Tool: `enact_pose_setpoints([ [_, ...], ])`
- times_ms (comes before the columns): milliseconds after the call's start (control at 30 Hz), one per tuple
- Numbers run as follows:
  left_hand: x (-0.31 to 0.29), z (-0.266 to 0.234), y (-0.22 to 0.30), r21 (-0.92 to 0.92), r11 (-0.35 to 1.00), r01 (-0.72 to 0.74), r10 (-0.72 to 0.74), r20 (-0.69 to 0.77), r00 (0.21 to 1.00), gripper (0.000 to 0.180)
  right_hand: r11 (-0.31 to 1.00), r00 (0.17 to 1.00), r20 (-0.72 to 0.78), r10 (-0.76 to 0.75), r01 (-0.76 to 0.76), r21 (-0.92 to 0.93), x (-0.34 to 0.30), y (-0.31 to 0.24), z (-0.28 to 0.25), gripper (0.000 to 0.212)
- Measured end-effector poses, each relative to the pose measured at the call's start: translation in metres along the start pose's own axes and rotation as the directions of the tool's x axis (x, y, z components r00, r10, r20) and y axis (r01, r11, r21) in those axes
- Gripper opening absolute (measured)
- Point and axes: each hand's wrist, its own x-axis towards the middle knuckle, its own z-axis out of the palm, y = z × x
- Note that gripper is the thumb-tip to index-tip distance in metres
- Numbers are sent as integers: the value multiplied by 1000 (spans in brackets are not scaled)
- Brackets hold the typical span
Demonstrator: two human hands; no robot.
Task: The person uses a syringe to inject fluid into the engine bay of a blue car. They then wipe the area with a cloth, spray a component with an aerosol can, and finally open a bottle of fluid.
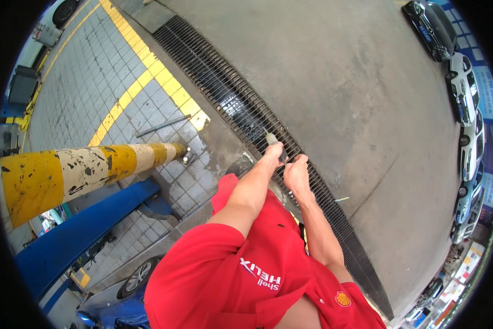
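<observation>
Over the floor grate, my left hand [275, 152] is closed round a pale, bottle-shaped thing [271, 139] with a narrow tip. The tip points away from me, toward the grate. Close beside it on the right, my right hand [296, 172] has its fingers curled together near the dark rear end of that thing. What those fingers hold, if anything, is too small to make out. Below the hands runs the long metal drain grate [202, 59], and a wet, shiny patch shows through its bars just beyond the tip.
A yellow-and-white post [82, 169] and a blue beam [93, 222] rise on my left. On the tiles lies a grey bar [163, 126] near yellow floor lines [161, 74]. A blue car [112, 312] stands at lower left; several parked cars [461, 90] line the far right.
</observation>
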Motion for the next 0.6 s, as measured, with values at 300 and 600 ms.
enact_pose_setpoints([
  [300, 6, 18, -13, -206, 969, 134, -83, 242, 967, 41, 965, 986, -4, 167, -162, 204, 62, 27, 33, 57],
  [600, 16, 5, 43, -103, 993, -52, 48, -47, 998, 38, 996, 996, 35, -83, 82, 31, 27, -21, -15, 41],
])
